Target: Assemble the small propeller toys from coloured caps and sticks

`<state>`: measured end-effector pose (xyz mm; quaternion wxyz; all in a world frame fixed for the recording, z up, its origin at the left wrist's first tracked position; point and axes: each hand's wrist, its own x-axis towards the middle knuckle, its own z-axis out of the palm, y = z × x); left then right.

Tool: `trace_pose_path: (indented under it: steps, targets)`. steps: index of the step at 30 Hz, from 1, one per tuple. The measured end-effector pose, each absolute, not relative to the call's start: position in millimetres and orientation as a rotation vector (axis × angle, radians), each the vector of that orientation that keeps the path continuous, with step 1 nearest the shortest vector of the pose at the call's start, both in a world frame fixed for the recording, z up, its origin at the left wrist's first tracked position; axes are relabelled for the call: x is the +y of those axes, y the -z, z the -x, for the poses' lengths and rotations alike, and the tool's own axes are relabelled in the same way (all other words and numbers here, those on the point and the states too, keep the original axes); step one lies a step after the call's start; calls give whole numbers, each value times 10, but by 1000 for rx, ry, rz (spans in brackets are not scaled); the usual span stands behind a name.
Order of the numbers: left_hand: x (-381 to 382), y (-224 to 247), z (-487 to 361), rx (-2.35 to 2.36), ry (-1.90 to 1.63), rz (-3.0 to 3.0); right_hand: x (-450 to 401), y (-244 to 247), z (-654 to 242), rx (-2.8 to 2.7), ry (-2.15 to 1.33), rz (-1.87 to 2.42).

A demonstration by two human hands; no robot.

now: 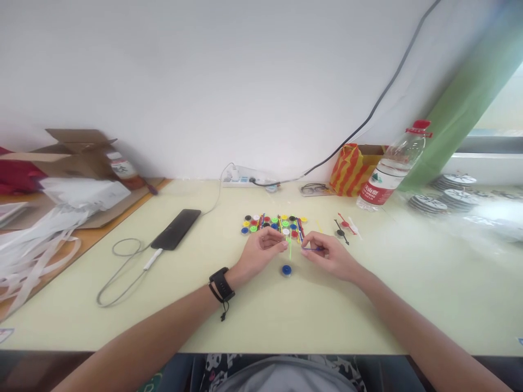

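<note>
My left hand (265,251) is closed in a pinch, its fingertips at a thin green plastic arrow (290,249). To its right, my right hand (332,256) pinches a thin blue plastic arrow (312,249). A round blue disc (286,270) lies on the table just below and between the hands. Behind them are rows of small coloured discs (247,224) and bundles of coloured sticks (300,228), partly hidden by my fingers. Past my right hand lie a black arrow with a disc (340,233), a red one (345,224) and a white one (354,226).
On the left lie a black phone (176,230) with a cable, a cardboard box (81,149) and white straps (36,245). A power strip (241,178), glasses (314,188), a striped bag (347,170) and a water bottle (390,169) stand behind. Disc stacks (429,204) are at right.
</note>
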<state>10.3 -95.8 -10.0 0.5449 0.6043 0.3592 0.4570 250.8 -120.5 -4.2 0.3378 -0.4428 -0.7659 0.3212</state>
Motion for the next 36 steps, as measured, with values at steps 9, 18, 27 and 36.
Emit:
trace_pose_path:
  steps: [9, 18, 27, 36]
  targets:
    - [-1017, 95, -98, 763, -972, -1506, -1231, 96, -2418, -2007, -837, 1196]
    - [-1040, 103, -103, 708, -915, -1538, -1246, 60, -2394, -2012, -918, 1142]
    - [-1131, -38, -33, 763, -796, -2209, -1008, 91, -2695, -1822, -517, 1422]
    - [-1072, -2, 32, 802, -701, -2365, -860, 155, -3102, -1760, -10, 2074]
